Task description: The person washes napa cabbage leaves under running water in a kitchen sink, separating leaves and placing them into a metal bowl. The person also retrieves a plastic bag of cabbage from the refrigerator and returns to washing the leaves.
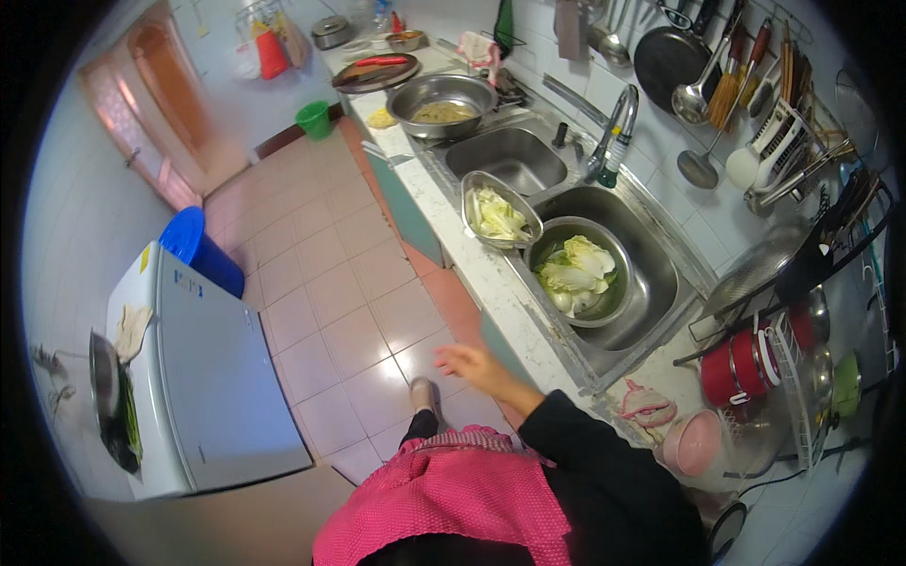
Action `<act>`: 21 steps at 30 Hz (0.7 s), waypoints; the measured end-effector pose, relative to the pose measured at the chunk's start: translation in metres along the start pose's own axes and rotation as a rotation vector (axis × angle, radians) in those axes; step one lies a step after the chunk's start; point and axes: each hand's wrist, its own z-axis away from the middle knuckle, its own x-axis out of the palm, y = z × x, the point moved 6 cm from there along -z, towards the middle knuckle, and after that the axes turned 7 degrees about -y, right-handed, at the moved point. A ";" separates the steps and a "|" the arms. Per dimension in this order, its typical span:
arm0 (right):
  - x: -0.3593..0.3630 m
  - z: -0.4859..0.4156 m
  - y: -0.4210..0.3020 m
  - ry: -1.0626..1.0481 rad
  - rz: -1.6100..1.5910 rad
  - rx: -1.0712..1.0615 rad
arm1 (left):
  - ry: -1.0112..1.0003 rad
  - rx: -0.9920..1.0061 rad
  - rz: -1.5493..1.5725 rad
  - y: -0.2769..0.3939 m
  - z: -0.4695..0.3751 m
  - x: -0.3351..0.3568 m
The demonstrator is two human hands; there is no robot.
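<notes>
My right hand (471,366) hangs over the tiled floor in front of the counter, its fingers loosely spread and nothing in them. My left hand is out of view. Closest to the right hand is the counter's pale front edge (488,291). A metal basin (624,283) stands in the near sink bowl (655,301) and holds water and napa cabbage leaves (577,272). Beside it, on the rim between counter and sinks, rests a metal strainer basket (468,205) with cut cabbage (499,214) inside.
A large steel bowl (403,102) and a round cutting board (347,81) with red peppers (382,61) lie farther along. The faucet (619,120) rises behind the sinks. A white refrigerator (219,375) and a blue bin (205,255) stand left. Utensils hang on the right wall.
</notes>
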 end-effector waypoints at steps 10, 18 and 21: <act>-0.181 0.091 -0.002 0.969 -0.033 0.193 | 0.058 0.392 -0.376 0.204 -0.124 -0.151; -0.191 0.095 0.002 1.239 -0.067 0.287 | -0.532 0.631 0.009 0.592 -0.098 -0.094; -0.210 0.107 0.003 1.341 -0.080 0.307 | -0.698 0.600 0.094 0.666 -0.075 -0.048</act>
